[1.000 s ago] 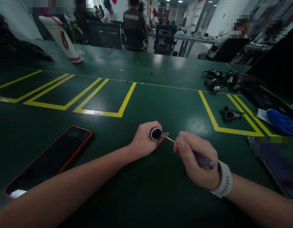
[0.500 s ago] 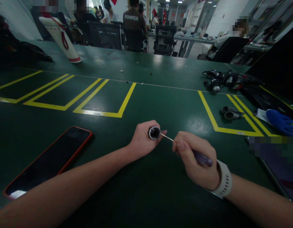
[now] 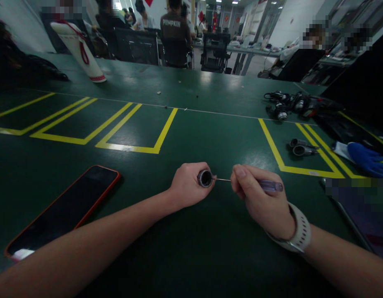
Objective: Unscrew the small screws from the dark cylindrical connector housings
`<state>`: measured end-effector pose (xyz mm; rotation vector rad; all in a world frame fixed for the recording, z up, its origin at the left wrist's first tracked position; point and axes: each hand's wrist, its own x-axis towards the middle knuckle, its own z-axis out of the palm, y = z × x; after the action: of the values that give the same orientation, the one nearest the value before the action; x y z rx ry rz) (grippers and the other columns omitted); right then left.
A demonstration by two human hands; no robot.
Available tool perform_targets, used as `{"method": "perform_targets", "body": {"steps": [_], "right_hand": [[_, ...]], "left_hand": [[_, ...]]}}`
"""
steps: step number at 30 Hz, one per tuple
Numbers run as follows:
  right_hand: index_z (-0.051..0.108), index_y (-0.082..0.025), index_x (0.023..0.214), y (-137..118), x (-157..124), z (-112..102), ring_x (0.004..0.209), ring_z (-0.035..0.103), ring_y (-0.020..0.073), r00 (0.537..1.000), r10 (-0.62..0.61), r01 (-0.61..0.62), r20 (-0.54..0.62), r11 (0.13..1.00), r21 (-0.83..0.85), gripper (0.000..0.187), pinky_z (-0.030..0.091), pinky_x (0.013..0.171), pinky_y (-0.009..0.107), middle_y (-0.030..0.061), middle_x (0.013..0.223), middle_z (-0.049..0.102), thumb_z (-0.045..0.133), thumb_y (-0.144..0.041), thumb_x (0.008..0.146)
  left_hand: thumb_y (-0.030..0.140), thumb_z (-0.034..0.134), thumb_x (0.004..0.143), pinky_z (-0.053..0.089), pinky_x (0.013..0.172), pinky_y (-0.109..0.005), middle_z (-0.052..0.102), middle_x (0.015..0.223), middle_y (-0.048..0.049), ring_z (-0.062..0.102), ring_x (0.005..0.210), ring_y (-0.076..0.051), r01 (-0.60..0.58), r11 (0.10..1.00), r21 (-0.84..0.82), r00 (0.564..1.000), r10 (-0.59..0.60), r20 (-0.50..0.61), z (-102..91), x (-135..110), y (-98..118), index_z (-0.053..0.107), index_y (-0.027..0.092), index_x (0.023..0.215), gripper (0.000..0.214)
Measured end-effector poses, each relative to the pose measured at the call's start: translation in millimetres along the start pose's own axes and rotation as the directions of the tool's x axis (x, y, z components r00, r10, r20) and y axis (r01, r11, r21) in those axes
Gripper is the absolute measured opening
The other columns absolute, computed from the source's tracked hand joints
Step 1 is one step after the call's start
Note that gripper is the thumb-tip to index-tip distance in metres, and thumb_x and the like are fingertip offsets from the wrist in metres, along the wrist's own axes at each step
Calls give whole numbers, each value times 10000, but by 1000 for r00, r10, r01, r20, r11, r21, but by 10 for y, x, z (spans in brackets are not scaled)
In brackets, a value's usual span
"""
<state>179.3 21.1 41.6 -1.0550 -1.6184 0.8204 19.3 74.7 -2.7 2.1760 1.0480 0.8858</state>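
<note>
My left hand (image 3: 189, 184) is wrapped round a dark hollow cylinder (image 3: 205, 178), its round open end facing me. My right hand (image 3: 261, 196), with a pale watch band at the wrist, grips the purple see-through handle of a screwdriver (image 3: 272, 186). The thin metal shaft points left, and its tip meets the right side of the cylinder near my left fingertips. Whether the tip sits in a hole or a screw there is too small to tell.
A phone in an orange case (image 3: 67, 207) lies at left. Two dark hollow parts (image 3: 301, 149) lie inside yellow tape at right, near a blue glove (image 3: 367, 157) and black cabled devices (image 3: 281, 108). A white bottle-like object (image 3: 82, 51) stands at the back left. People sit beyond.
The screwdriver has gone from slanting at the cylinder's open rim to lying nearly level against its side. My right hand moved slightly right; the cylinder has turned and shifted a little.
</note>
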Motion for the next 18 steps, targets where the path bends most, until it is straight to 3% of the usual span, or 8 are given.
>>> {"method": "perform_targets", "body": {"steps": [4,8,11,13,15,18], "right_hand": [[477,-173,575,33,-3,-16,466,367,72,999,26,-23,-21,992,121,383,277,421,217,-39,514,394,416,-287,936],[470,-171,594,-45,12,-35,467,391,73,980,-192,195,59,979,-57,321,313,459,230,-34,520,410,423,-189,911],[465,-176,624,-115,25,-37,498,420,90,914,-350,386,207,906,-172,260,343,494,247,-19,539,446,430,-138,879],[458,-178,627,-152,29,-31,511,414,95,884,-375,440,278,869,-227,242,338,501,253,-15,547,451,447,-126,863],[438,-180,604,-180,33,-27,502,391,89,891,-339,422,302,865,-272,260,316,493,252,-22,542,431,464,-127,858],[415,-183,560,-182,44,-27,459,366,75,947,-224,283,231,922,-266,325,294,466,243,-41,505,387,455,-166,882]], "left_hand": [[245,613,724,364,462,-200,554,557,29,498,496,-83,13,1000,-19,998,-12,55,-5,3,1,543,152,626,152],[244,593,722,351,460,-201,549,557,31,480,497,-82,25,999,-32,996,-22,82,-8,15,7,533,156,611,154],[232,592,708,329,459,-201,531,548,38,457,497,-78,-4,999,-35,996,7,92,-7,21,2,521,158,601,147],[228,590,702,321,462,-203,513,540,43,447,497,-78,-33,999,-30,995,36,94,-8,21,-1,512,160,593,150],[236,589,702,319,464,-205,501,534,46,443,499,-79,-51,998,-22,994,53,97,-9,19,0,512,161,594,153],[246,586,719,316,457,-206,506,534,42,453,500,-84,-34,999,9,995,33,92,-9,15,7,527,161,609,151]]}}
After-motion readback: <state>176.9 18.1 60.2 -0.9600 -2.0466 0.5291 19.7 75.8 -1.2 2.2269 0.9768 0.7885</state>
